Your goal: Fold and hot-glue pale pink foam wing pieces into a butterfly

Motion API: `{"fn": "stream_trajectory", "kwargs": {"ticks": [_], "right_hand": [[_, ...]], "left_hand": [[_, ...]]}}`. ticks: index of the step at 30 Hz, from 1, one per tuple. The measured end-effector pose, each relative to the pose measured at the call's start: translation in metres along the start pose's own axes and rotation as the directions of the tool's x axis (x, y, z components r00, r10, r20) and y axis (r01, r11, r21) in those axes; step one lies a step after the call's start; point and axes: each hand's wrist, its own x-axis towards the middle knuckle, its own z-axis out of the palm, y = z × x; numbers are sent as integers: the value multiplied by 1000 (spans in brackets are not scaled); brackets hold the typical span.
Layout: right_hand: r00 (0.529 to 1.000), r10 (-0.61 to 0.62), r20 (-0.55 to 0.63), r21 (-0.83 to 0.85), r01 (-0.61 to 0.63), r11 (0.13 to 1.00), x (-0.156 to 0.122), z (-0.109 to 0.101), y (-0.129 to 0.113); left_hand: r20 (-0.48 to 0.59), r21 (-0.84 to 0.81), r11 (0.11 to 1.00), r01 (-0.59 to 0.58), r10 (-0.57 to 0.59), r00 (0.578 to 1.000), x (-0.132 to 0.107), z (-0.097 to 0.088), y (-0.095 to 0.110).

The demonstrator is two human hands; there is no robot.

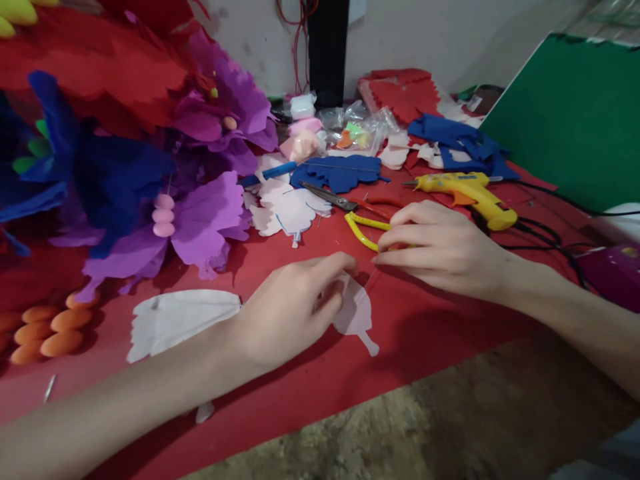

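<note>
Head view: the left hand is resting half-curled at a pale petal lying on the near bench; the right hand is overlapping yellow handles; I cannot tell either grip; hard pressing could be creasing the petal.

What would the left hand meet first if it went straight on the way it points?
Probably the right hand, which lies just ahead of the left hand; depth is unclear, so it might pass above or below instead.

The pale cutout is partly hidden by the left hand, the yellow handles by the right hand. At two o'clock, the green board is cut off.
</note>
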Motion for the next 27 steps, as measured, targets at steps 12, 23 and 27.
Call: {"fn": "stream_trajectory", "kwargs": {"ticks": [12, 23, 27], "right_hand": [[1000, -7, -15, 158, 9, 987, 2, 18, -17], [959, 271, -86, 64, -267, 962, 0, 13, -27], [904, 427, 1, 57, -426, 903, -2, 3, -45]], "left_hand": [[-24, 46, 990, -134, 135, 991, -3, -4, -4], [-28, -128, 992, 17, -21, 999, -8, -3, -7], [-40, -182, 983, 37, -45, 998, -9, -3, -8]]}}
